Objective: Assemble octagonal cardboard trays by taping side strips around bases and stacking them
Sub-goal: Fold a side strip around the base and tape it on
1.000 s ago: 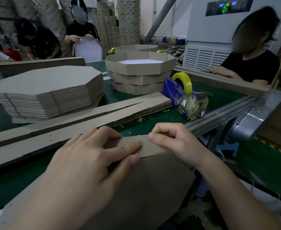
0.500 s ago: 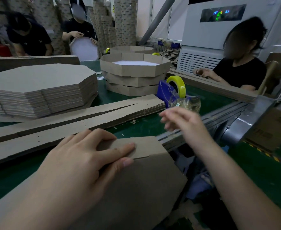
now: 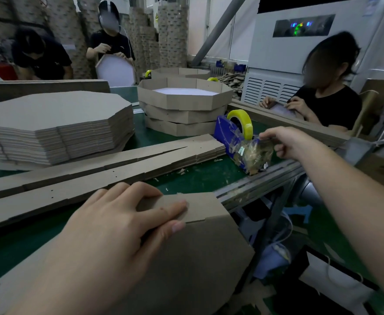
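Along the left edge of the bench (image 3: 209, 178) sits a tall pile of bases (image 3: 57, 123), flat octagons not yet used, so most of the work seems to lie ahead. Next to it, long side strips (image 3: 95, 169) lie in bundles that run from the left edge toward the right edge. They too are waiting.

Toward the far edge stand three finished trays (image 3: 184, 110), stacked one on another, the top one white inside. That is all the done work that can be seen.

At the near edge, partly overhanging it, one base (image 3: 197, 258) leans tilted with a strip (image 3: 200, 204) folded along its upper edge. No tape shows on that joint, so this tray looks to be at its first fastening, with the rest of the sides and the stacking left to do.

The left hand (image 3: 109, 228) lies on it, fingers straight and pressing the strip end to the base, thumb on the base's face.

At the right edge is the blue tape dispenser (image 3: 222, 130). The right hand (image 3: 286, 142) reaches it, thumb and forefinger curled, pinching the loose tape (image 3: 252, 151).
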